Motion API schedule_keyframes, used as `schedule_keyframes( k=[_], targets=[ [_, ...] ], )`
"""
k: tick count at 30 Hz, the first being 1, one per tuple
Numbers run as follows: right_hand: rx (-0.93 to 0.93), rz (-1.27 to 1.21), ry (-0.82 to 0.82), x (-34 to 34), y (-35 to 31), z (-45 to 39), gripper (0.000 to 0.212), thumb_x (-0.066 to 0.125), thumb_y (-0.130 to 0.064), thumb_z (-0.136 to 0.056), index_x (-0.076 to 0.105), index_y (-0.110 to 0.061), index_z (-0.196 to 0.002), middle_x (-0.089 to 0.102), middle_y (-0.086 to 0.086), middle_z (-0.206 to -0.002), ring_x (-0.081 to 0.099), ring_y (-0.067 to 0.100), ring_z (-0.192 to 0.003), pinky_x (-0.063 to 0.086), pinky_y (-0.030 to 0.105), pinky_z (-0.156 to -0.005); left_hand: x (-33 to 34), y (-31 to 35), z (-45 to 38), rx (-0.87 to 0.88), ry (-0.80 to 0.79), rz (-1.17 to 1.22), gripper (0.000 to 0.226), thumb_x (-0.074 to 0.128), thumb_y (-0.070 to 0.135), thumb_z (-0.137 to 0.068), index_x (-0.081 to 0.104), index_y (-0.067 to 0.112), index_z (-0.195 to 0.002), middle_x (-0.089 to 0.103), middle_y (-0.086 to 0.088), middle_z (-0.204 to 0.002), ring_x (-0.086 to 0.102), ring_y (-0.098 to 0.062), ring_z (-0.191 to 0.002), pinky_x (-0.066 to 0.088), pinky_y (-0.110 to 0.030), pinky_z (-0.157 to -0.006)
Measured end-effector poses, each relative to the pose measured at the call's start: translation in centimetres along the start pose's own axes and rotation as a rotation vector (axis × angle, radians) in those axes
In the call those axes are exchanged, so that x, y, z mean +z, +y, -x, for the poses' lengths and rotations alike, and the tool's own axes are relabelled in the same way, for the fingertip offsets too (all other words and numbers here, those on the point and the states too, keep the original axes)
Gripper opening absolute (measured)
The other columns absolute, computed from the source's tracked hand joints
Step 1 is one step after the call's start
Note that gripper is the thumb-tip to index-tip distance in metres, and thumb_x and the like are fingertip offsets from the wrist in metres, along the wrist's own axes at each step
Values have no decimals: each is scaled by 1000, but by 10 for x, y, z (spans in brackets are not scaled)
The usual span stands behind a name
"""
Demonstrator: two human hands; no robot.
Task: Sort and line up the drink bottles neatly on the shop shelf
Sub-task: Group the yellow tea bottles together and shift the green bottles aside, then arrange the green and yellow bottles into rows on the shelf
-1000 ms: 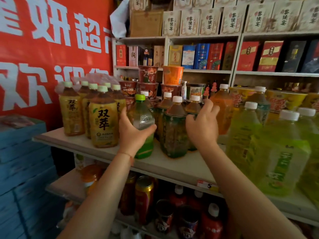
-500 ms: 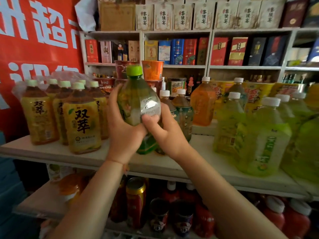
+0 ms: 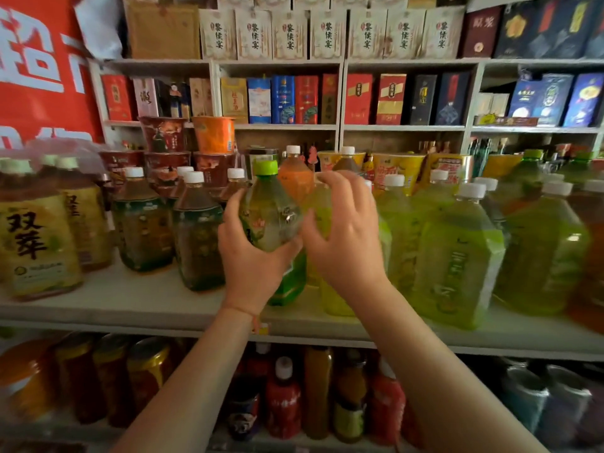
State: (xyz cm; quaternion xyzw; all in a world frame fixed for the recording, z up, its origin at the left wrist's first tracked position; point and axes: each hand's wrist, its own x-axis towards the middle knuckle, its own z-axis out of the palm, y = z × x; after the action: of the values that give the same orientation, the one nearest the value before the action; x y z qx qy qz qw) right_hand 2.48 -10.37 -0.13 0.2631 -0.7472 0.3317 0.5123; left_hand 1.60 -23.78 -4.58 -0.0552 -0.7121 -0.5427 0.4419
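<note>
Shop shelf [image 3: 137, 305], centre frame: left hand [image 3: 253, 256] grips green-capped bottle [image 3: 273, 220]; right hand [image 3: 346, 237] spread, empty. Seat it upright among green bottles [image 3: 457, 256].

A single head-worn wide-angle view looks forward and slightly down, close to a shop shelf [image 3: 137, 305] of bottles at about chest height. Both forearms reach in from the bottom edge. Lower shelf rows fill the bottom, wall shelving the top; edges curve and blur.
</note>
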Motion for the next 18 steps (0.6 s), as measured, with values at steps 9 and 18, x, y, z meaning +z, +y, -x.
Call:
schedule_keyframes(
  k=[9, 18],
  targets=[
    [246, -57, -363, -47, 62, 13, 74, 60, -46, -94, 27, -15, -152, 37, 0, -148, 41, 12, -131, 44, 24, -99, 26, 4, 19, -144, 175, -266, 109, 91, 33, -70, 22, 31, -155, 37, -4, -141, 35, -24, -136, 34, -39, -110],
    [127, -47, -512, -61, 79, 19, 85, 62, -42, -96, 13, -10, -157, 26, 7, -159, 25, 21, -147, 30, 31, -115, 66, 42, 58, 362, 281, -465, 49, 61, 12, -89, 50, 0, -135, 40, -25, -145, 35, -30, -140, 22, -14, -116]
  ],
)
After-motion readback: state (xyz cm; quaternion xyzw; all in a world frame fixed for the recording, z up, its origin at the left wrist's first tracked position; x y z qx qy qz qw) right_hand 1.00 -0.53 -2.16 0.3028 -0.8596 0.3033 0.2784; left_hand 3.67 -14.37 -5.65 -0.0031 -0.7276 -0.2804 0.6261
